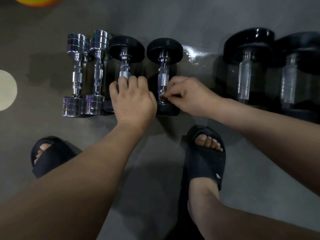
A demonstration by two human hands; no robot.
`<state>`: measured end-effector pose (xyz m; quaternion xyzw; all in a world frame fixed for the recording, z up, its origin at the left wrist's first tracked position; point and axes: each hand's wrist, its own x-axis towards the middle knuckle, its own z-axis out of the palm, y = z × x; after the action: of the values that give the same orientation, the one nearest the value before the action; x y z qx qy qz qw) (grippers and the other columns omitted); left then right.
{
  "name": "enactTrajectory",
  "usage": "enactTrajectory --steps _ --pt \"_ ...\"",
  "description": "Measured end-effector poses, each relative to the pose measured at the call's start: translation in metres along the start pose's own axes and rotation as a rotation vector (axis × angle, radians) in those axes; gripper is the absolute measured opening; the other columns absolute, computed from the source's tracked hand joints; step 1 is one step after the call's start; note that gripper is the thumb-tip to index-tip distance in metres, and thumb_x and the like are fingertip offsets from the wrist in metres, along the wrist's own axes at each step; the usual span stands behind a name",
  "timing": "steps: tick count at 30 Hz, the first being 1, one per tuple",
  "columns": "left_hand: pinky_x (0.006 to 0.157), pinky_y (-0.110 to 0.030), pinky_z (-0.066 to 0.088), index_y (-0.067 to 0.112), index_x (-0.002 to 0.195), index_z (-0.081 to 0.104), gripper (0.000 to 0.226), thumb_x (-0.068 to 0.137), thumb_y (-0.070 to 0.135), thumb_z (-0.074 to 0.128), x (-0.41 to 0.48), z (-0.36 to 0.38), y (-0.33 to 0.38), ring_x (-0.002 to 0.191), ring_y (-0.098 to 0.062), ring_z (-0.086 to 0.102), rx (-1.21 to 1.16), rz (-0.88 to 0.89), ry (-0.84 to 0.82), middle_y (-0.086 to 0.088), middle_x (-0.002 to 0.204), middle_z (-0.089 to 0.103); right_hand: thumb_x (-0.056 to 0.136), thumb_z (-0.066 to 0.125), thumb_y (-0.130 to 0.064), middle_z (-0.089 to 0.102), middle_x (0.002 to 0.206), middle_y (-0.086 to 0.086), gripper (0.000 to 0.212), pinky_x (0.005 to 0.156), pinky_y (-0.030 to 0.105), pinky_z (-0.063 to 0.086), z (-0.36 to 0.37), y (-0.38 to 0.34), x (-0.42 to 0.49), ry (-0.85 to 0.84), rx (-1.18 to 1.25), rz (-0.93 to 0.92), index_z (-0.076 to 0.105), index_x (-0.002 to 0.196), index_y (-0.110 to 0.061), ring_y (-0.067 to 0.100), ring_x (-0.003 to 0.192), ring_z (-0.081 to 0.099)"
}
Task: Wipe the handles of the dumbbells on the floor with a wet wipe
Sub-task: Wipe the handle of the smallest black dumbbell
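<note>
At the bottom of the frame my two bare forearms reach up toward the middle. Between and beside them are my feet in black slippers: the left slipper at lower left, the right slipper just right of centre. The right one has a small white logo on its strap, too small for me to read.

Past the slippers, my left hand lies over the near half of the third dumbbell, fingers bent down onto its knurled handle and hiding its near head. My right hand is just beside it, thumb and fingertips pinching a small pale wet wipe against the near end of the fourth dumbbell handle, close to its black near head.

The dumbbells lie in a row across the middle of the grey floor, handles pointing away from me. Two chrome dumbbells sit touching at the left, hard against the one under my left hand. Two big black dumbbells lie well apart at the right edge.

Beyond the fourth dumbbell's far head a wet sheen shines on the floor. A pale round spot sits at the left edge, and an orange-and-yellow ball is cut off at the upper left corner.
</note>
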<state>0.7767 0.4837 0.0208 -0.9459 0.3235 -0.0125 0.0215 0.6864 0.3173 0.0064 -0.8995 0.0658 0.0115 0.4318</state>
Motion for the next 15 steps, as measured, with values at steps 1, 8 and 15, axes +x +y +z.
enactTrajectory --steps 1,8,15 --pt "0.094 -0.051 0.042 0.009 0.088 0.059 0.023 0.085 0.022 0.041 0.0 -0.001 0.002 0.094 -0.037 0.055 -0.01 -0.002 -0.019 -0.013 0.086 0.064 0.085 0.072 -0.002 0.06 0.093 -0.01 0.015 0.082 0.001 0.037 -0.004 0.0 0.001 -0.023 0.003 0.009 0.081 0.096 -0.009 -0.002 0.088 0.056" --pt "0.116 -0.058 0.027 0.007 0.085 0.067 0.045 0.098 0.036 0.035 -0.022 -0.01 0.009 0.103 -0.039 0.057 -0.098 0.015 -0.125 -0.015 0.084 0.07 0.089 0.076 -0.023 0.062 0.095 -0.01 0.011 0.082 0.015 0.047 -0.029 0.004 -0.006 0.01 -0.071 0.113 0.081 0.099 -0.022 0.003 0.083 0.06" --pt "0.12 -0.057 0.01 0.007 0.117 0.065 0.075 0.098 0.062 0.018 -0.048 -0.013 0.01 0.127 -0.034 0.049 -0.125 0.062 -0.22 -0.013 0.101 0.073 0.089 0.076 -0.02 0.063 0.094 -0.003 0.012 0.078 0.019 0.049 -0.018 0.006 -0.011 0.133 -0.029 0.107 0.08 0.1 -0.018 0.007 0.081 0.061"
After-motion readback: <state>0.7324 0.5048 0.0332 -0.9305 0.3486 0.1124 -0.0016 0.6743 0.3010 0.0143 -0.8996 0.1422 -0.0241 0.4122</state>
